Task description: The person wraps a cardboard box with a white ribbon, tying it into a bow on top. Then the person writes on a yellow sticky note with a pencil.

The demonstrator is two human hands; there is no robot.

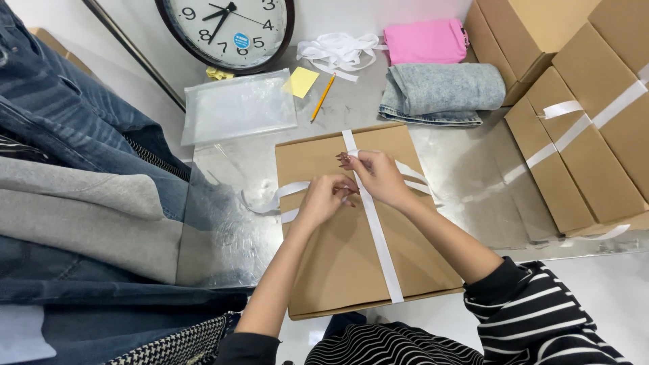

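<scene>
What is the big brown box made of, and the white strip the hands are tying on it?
The box looks like cardboard: matte brown with stiff flat faces and folded edges. The white strip seems to be flat woven or plastic ribbon, smooth and thin, since it curls loosely where the left hand and right hand pinch it.

Flat brown cardboard box [351, 263] centre; ribboned brown boxes [595, 155] stacked right.

A single head-worn camera looks steeply down from close above the metal table [466, 169]. The view faces forward toward twelve o'clock, where a wall clock [226, 30] lies. The wearer's striped sleeves [534, 318] enter from six o'clock.
</scene>
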